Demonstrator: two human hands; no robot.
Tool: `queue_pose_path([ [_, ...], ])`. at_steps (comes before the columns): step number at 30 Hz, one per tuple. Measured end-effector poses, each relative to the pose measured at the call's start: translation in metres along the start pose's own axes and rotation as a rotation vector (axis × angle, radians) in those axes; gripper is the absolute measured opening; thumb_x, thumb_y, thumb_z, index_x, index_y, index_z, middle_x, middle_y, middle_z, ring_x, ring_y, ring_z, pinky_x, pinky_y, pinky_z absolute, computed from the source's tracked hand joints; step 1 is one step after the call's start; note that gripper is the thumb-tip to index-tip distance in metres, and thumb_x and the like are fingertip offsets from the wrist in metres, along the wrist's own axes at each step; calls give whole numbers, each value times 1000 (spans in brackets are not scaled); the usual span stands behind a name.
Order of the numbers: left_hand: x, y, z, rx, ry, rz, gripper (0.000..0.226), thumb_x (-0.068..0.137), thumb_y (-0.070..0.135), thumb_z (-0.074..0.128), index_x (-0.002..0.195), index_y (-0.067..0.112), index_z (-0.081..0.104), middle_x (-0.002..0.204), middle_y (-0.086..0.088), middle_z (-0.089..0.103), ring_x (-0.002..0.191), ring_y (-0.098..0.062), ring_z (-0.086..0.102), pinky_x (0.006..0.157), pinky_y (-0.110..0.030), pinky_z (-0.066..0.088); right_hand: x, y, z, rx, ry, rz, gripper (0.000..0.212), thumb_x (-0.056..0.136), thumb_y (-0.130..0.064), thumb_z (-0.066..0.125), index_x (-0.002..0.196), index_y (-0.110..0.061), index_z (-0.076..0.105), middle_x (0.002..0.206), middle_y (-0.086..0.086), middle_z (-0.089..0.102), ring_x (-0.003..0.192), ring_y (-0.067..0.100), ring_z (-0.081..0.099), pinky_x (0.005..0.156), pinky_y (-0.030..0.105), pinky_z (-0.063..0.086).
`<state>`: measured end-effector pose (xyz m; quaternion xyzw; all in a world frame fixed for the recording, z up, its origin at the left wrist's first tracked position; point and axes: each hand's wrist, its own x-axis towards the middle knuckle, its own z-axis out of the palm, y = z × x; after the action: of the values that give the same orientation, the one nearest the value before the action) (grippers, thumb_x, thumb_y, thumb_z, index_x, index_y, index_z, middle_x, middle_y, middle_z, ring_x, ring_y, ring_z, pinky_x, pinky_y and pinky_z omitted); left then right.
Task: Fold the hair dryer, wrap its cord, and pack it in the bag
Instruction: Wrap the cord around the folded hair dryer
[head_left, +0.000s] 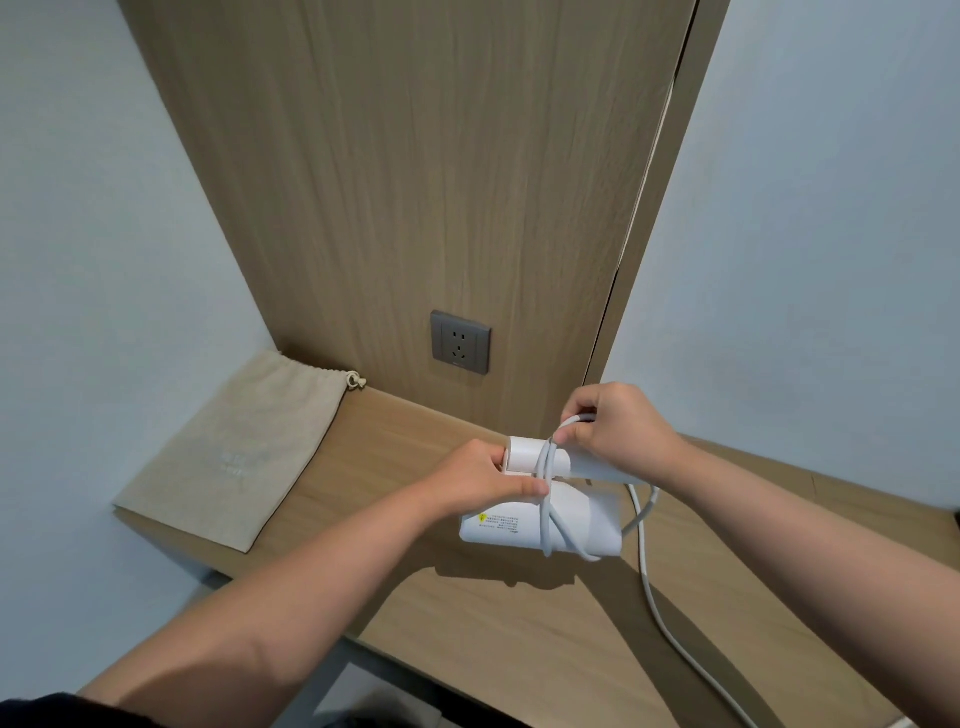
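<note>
The right hand (618, 431) pinches a loop of the white cord (652, 603) at the far edge of the hair dryer (514, 527), fingers curled round it. The left hand (483, 480) grips the dryer from its left side, thumb pressed on the turns already laid. The dryer is folded, handle lying against the body, and held over the middle of the wooden desk (467, 613). A few turns of cord cross it, while a long tail lies loose, running off to the near right across the desk. The beige drawstring bag (234, 447) lies flat at the far left of the desk, well apart, its mouth drawn closed. Folding looks done and wrapping is partway; the rest of the cord and the packing are left.
</note>
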<state>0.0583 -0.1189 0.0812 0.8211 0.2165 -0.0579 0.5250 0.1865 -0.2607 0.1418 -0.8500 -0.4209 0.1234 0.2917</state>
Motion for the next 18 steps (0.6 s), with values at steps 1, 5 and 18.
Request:
queue_pose_path([
  [1, 1, 0, 1, -16, -2, -3, 13, 73, 39, 81, 75, 31, 71, 72, 16, 68, 65, -2, 61, 62, -21, 44, 0, 1, 1, 5, 5, 0, 14, 72, -22, 78, 70, -11, 70, 67, -4, 65, 68, 7, 56, 62, 25, 43],
  [5, 0, 0, 3, -79, -26, -26, 19, 73, 37, 82, 85, 26, 73, 78, 10, 71, 70, -5, 64, 64, -21, 47, 2, 5, 0, 5, -38, -20, 16, 74, -26, 77, 69, -14, 68, 67, -5, 64, 69, 10, 56, 63, 27, 43],
  [18, 1, 6, -10, -5, -78, 48, 28, 71, 33, 84, 95, 22, 75, 95, 5, 75, 89, -13, 69, 87, -36, 54, 2, 16, -7, -51, -457, 103, 54, 86, -67, 38, 79, -22, 68, 85, 1, 67, 77, 15, 60, 71, 31, 46],
])
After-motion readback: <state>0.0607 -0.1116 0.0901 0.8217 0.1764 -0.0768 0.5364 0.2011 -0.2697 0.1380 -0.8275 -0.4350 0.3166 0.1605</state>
